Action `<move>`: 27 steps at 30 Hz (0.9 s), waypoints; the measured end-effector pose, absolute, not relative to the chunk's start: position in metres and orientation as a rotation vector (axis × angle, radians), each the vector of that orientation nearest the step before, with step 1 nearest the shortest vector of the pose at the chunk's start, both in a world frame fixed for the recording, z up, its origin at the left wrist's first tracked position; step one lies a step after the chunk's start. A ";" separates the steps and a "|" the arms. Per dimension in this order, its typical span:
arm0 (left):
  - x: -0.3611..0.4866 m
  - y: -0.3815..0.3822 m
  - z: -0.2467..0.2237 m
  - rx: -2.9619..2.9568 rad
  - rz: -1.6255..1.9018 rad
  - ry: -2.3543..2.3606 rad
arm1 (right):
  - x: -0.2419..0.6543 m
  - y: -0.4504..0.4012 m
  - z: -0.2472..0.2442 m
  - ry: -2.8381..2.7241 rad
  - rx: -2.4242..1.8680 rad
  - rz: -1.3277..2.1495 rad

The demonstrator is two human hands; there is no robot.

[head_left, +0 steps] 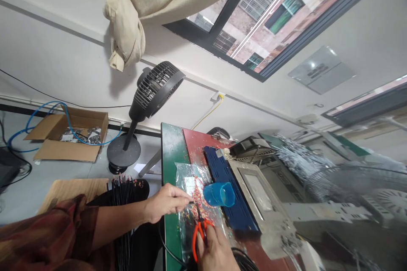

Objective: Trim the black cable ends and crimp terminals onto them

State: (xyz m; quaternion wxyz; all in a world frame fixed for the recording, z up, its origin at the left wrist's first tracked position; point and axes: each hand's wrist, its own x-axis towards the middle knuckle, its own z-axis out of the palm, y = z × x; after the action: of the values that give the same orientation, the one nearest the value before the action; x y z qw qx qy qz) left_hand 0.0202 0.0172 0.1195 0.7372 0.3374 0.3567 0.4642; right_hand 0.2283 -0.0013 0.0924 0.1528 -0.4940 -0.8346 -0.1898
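Observation:
My left hand [171,201] reaches over the edge of the green table and pinches a short dark piece, which looks like the end of a black cable [191,202]. Orange-handled pliers [194,241] are gripped in my right hand [216,252], their dark jaws pointing up close to the left fingertips. Whether the jaws touch the cable is too small to tell. Beneath both hands lies a clear plastic bag [182,178] strewn with tiny red and yellow bits [208,211]. Beside them a blue translucent cup [219,194] lies on its side.
A bundle of black cables [122,203] with reddish ends rests at my lap. Right of the cup stand a dark blue tray [229,182] and a beige machine [254,190]. A floor fan [155,89] and an open cardboard box [73,131] are beyond the table.

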 end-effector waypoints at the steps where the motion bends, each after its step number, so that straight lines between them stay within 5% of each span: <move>1: 0.021 0.017 0.118 0.786 1.061 0.789 | 0.229 -0.001 0.093 -2.430 -1.372 -0.550; 14: 0.027 0.002 0.121 1.714 1.244 1.257 | 0.208 -0.015 0.113 -2.337 -1.838 -0.573; 27: 0.012 0.000 0.131 1.203 0.964 0.944 | 0.202 -0.015 0.140 -2.275 -1.739 -0.731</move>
State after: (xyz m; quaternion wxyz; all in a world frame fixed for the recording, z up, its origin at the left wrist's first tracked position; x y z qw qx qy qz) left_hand 0.0117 -0.0005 0.1312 0.6185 0.5230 0.4105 0.4189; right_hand 0.2018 -0.0151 0.1401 0.0930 -0.5859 -0.7665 -0.2461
